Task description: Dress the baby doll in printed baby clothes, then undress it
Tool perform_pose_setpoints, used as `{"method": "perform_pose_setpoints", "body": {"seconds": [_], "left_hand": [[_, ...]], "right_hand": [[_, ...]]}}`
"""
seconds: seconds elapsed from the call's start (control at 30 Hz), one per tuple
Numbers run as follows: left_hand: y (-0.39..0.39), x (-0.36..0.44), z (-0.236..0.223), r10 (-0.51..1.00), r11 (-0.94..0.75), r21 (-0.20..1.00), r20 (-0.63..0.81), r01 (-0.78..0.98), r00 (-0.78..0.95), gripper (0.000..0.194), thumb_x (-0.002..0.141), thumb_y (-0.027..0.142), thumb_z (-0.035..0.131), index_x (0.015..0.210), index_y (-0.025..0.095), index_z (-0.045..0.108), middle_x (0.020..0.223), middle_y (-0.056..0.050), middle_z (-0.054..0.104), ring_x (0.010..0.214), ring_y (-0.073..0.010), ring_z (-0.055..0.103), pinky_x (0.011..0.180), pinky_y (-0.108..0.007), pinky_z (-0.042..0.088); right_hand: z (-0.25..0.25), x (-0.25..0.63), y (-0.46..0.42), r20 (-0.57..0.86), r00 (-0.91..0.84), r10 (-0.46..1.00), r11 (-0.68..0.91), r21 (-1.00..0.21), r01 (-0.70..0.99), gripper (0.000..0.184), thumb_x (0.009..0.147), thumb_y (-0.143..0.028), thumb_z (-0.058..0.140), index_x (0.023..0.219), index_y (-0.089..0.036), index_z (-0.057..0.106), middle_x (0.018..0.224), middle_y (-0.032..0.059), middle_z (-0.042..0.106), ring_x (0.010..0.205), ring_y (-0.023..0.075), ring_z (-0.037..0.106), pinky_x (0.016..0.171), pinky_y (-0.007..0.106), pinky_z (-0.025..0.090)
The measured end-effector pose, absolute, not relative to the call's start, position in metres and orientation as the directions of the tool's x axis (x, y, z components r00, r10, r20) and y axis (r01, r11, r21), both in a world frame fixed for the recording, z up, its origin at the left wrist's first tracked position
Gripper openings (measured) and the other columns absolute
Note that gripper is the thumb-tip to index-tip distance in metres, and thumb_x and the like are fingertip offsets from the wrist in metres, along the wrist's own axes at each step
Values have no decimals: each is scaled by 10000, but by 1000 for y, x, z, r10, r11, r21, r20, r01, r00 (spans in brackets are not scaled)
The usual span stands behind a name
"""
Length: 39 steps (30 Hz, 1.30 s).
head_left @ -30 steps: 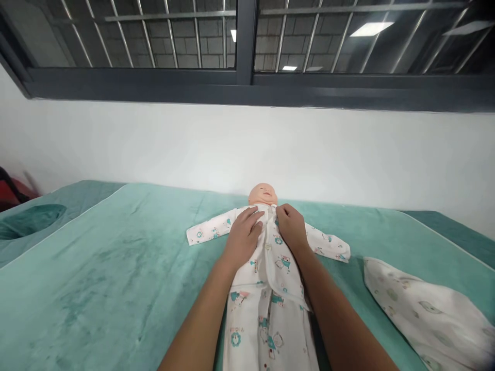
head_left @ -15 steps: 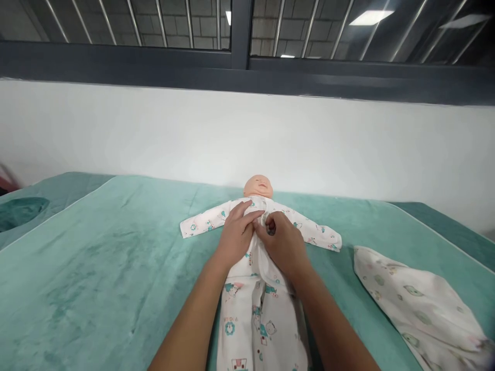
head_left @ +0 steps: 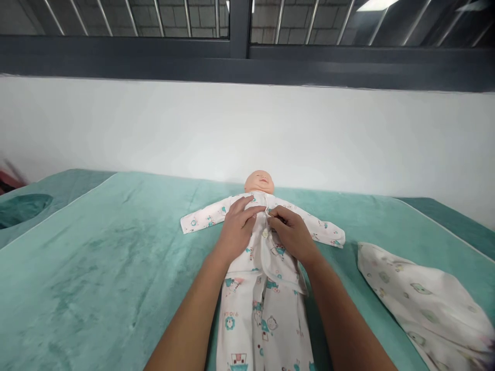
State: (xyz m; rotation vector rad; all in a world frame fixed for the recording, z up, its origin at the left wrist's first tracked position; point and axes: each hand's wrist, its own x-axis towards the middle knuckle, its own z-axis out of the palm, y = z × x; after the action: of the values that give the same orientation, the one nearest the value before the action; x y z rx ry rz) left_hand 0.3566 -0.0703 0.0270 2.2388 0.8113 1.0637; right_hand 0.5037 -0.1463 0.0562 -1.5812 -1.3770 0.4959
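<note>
On a teal bedspread [head_left: 116,247] lies a doll [head_left: 259,181] in a printed baby jacket [head_left: 276,270]. The right hand [head_left: 293,232] has shifted rightward, exposing a button [head_left: 265,234]; its fingers curl at the jacket's front edge, whether clamped I cannot tell. The left hand [head_left: 237,228] rests on it, fingers slightly apart.

Soft, even light on the white wall [head_left: 247,129], glare [head_left: 377,5] in dark window glass [head_left: 325,31], perhaps some blur lower right.
</note>
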Motion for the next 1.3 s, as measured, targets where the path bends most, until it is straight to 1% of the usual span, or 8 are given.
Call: {"method": "perform_pose_setpoints", "body": {"seconds": [0.13, 0.3, 0.43, 0.7, 0.83, 0.97, 1.13, 1.3], "left_hand": [[-70, 357, 28, 689, -700, 646, 499, 305, 526, 393, 947, 188, 353, 1200, 294, 633, 1452, -5, 453, 1387, -202, 327, 1167, -411, 272], [-72, 359, 33, 689, -698, 637, 473, 327, 549, 373, 945, 183, 346, 1190, 254, 618, 1447, -39, 459, 1382, -227, 316, 1163, -445, 265], [-74, 359, 35, 688, -695, 633, 446, 342, 572, 378, 941, 168, 339, 1196, 247, 607, 1463, -51, 438, 1398, -249, 290, 1147, -478, 274], [-75, 358, 39, 705, -667, 681, 448, 301, 549, 351, 949, 181, 342, 1143, 254, 625, 1436, -36, 474, 1373, -211, 343, 1154, -433, 273], [-80, 352, 39, 718, -632, 746, 460, 210, 523, 330, 923, 177, 418, 1157, 263, 634, 1435, -34, 474, 1363, -196, 374, 1154, -396, 290], [-87, 346, 40, 686, -638, 743, 427, 205, 588, 242, 881, 175, 512, 997, 283, 694, 1438, 2, 469, 1410, -215, 308, 1165, -408, 275], [-90, 341, 45, 680, -629, 750, 402, 207, 613, 150, 869, 219, 564, 944, 273, 681, 1433, 4, 479, 1416, -211, 299, 1176, -423, 254], [-90, 342, 48, 699, -603, 765, 371, 225, 612, 139, 852, 198, 577, 905, 273, 682, 1423, 16, 492, 1404, -213, 319, 1175, -433, 250]], "right_hand": [[56, 505, -144, 243, 301, 922, 64, -863, 501, 132, 821, -306, 475, 734, -211, 503, 604, -51, 384, 576, 127, 376, 540, 253, 312], [55, 507, -143, 314, 281, 907, 96, -804, 587, 155, 847, -322, 484, 753, -208, 530, 687, -36, 454, 662, 138, 413, 619, 269, 344], [55, 508, -142, 289, 260, 921, 90, -810, 580, 178, 863, -349, 477, 785, -207, 551, 711, -31, 478, 681, 141, 425, 645, 276, 354], [51, 501, -138, 278, 488, 827, -12, -860, 511, 176, 821, -344, 541, 719, -201, 549, 630, -40, 477, 623, 133, 422, 617, 266, 333], [48, 497, -145, 257, 577, 776, -17, -905, 425, 180, 817, -349, 566, 713, -203, 546, 594, -43, 483, 575, 125, 416, 581, 260, 332], [48, 495, -158, 243, 597, 765, -18, -917, 398, 227, 849, -407, 550, 738, -210, 531, 600, -41, 506, 550, 122, 430, 559, 258, 342], [64, 497, -168, 245, 430, 869, -45, -826, 561, 313, 867, -468, 535, 696, -213, 475, 580, -43, 493, 558, 123, 434, 548, 261, 322], [79, 492, -179, 113, 154, 982, -60, -581, 812, 392, 823, -518, 568, 630, -210, 421, 613, -20, 521, 559, 129, 413, 509, 274, 271]]}}
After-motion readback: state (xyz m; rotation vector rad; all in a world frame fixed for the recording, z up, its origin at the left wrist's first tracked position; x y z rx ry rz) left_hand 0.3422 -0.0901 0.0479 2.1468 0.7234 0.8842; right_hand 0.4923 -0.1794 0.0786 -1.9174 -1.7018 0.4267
